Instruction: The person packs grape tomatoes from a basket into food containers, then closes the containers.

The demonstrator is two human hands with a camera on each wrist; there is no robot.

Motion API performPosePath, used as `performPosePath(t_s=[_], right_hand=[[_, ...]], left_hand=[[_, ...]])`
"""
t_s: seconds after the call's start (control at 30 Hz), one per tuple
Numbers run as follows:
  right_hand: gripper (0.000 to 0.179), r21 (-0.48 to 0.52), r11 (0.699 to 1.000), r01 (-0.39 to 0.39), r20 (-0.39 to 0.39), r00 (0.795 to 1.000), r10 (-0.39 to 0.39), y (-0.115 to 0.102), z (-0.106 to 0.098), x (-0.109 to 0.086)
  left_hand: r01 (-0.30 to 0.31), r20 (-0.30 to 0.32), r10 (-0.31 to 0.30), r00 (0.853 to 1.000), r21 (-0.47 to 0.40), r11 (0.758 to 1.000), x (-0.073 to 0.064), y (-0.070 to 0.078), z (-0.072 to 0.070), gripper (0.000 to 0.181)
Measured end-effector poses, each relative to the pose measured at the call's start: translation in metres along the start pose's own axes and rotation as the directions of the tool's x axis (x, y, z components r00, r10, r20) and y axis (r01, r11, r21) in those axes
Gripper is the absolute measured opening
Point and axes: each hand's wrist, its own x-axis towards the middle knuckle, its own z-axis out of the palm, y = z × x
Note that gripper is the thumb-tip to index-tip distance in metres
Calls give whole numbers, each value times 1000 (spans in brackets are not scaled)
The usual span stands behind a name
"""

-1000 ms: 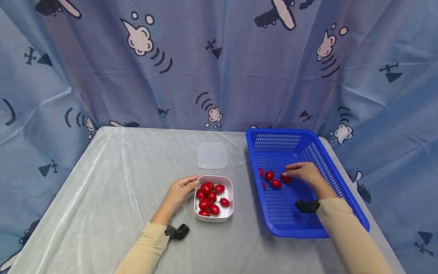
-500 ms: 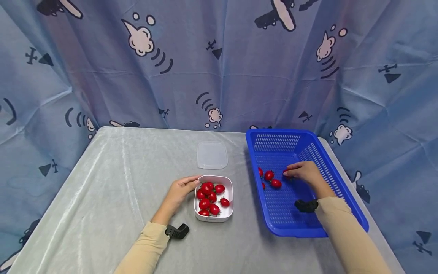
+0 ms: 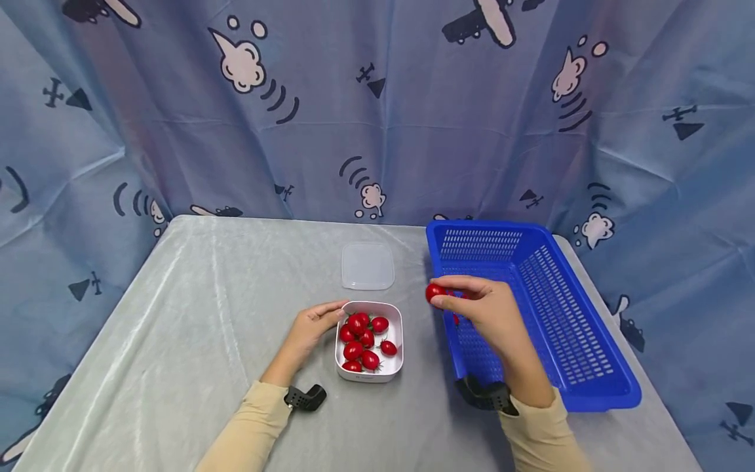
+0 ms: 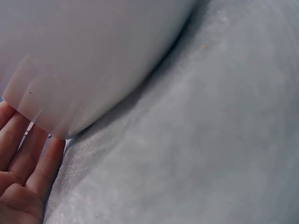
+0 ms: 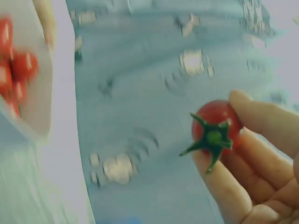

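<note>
My right hand (image 3: 486, 308) pinches a red cherry tomato (image 3: 434, 293) between thumb and fingertips, at the left rim of the blue basket (image 3: 590, 314). A green star-shaped stem (image 5: 214, 136) shows on that tomato in the right wrist view. Several more tomatoes in the basket are mostly hidden behind the hand. On the table, a white square box (image 3: 389, 375) holds several cherry tomatoes (image 3: 367, 338). My left hand (image 3: 312, 330) rests against the box's left side near its back corner; straight fingers (image 4: 44, 168) touch the wall in the left wrist view.
A translucent square lid (image 3: 367, 266) lies flat behind the box. The grey cloth-covered table (image 3: 177, 341) ends at a blue patterned curtain (image 3: 318, 131). The basket stands along the table's right side, its walls higher than the tomatoes inside.
My right hand has picked a cherry tomato up from the basket and moved left with it to the basket's left rim. The left hand and the box stay put.
</note>
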Motion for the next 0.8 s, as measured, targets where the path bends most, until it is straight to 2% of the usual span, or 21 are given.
performPosePath(t_s=[0.13, 0.27, 0.47, 0.63, 0.8], right_hand=[[33, 13, 998, 66, 93, 993, -67, -8, 29, -11], [31, 66, 995, 72, 124, 989, -80, -11, 46, -15], [28, 111, 993, 36, 94, 994, -47, -6, 69, -20], [23, 134, 991, 12, 67, 998, -21, 7, 91, -22], [21, 50, 998, 26, 50, 998, -28, 25, 110, -22]], left_hand=[[-3, -3, 3, 1000, -9, 1000, 0, 0, 0, 37], [-3, -18, 3, 1000, -2, 1000, 0, 0, 0, 36], [-1, -22, 1, 1000, 2, 1000, 0, 1, 0, 35], [3, -19, -3, 1000, 6, 1000, 0, 1, 0, 35], [2, -1, -2, 1000, 12, 1000, 1, 0, 0, 36]])
